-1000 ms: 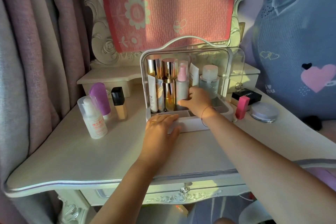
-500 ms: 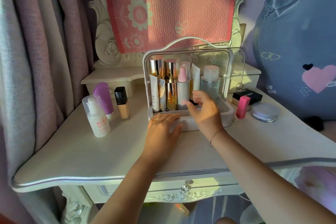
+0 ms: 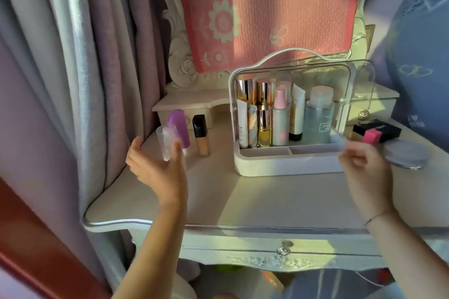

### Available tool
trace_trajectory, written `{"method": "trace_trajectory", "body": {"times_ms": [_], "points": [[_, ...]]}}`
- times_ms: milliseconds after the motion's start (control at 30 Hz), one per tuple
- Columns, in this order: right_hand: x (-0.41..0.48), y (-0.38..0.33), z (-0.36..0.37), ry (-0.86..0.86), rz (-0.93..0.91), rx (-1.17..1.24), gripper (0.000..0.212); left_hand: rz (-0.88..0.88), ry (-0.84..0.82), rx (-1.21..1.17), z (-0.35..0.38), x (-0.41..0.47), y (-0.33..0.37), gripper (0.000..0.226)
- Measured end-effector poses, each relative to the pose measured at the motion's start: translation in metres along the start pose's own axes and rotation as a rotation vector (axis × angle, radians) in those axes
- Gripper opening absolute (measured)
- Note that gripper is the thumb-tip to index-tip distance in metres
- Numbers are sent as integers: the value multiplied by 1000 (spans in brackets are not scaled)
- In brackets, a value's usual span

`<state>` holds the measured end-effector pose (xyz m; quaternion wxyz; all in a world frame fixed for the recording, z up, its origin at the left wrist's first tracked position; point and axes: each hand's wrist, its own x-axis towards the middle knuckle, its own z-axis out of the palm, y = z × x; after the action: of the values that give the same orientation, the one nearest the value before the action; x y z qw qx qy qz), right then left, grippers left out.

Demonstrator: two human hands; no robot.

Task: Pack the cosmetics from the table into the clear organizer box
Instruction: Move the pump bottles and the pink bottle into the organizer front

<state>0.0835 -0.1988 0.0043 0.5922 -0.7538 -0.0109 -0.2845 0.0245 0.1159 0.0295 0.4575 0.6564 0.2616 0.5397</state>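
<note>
The clear organizer box (image 3: 279, 167) stands at the middle of the dressing table with its door (image 3: 362, 85) swung open to the right. Inside stand gold-capped bottles (image 3: 263, 94), a pink spray bottle (image 3: 280, 126), a tube and a pale blue bottle (image 3: 318, 121). My left hand (image 3: 158, 167) is open, its thumb and fingers spread around a clear-capped white bottle (image 3: 166, 139) at the table's left. I cannot tell if it touches the bottle. My right hand (image 3: 364, 167) hovers by the box's right front corner, fingers loosely curled, holding nothing.
A purple tube (image 3: 180, 126) and a black-capped foundation bottle (image 3: 200, 135) stand just behind the white bottle. Right of the box lie a black case (image 3: 382, 128), a pink lipstick (image 3: 371, 136) and a round silver compact (image 3: 405, 156). Curtains hang close on the left.
My left hand left the box's front edge and moved left to the white bottle. My right hand came out of the box and drew back to its right corner.
</note>
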Motion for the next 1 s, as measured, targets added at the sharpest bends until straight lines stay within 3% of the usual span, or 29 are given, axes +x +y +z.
{"method": "trace_trajectory", "body": {"times_ms": [100, 200, 267, 400, 467, 600, 667, 933, 1000], "points": [[-2, -1, 2, -2, -24, 13, 20, -163, -194, 40, -1, 17, -19, 76], [-1, -2, 2, 2, -20, 10, 21, -222, -329, 98, 2, 24, -30, 51], [-3, -3, 1, 7, -25, 3, 21, -207, -346, 167, 1, 24, -30, 33], [-7, -13, 5, 13, -105, -15, 20, -67, -333, 153, -5, 11, -21, 26], [-15, -21, 14, -115, -134, -12, 24, 7, -421, 61, -4, -7, -5, 22], [-35, -41, 47, -608, -137, -8, 46, -25, -802, -274, 13, -44, 36, 24], [-35, -51, 66, -686, -158, -26, 52, -50, -887, -339, 22, -55, 48, 32], [-13, -66, 98, -722, -112, -8, 58, -8, -954, -392, 32, -45, 56, 35], [-10, -65, 102, -654, -72, -43, 50, 3, -847, -368, 28, -39, 46, 33]]}}
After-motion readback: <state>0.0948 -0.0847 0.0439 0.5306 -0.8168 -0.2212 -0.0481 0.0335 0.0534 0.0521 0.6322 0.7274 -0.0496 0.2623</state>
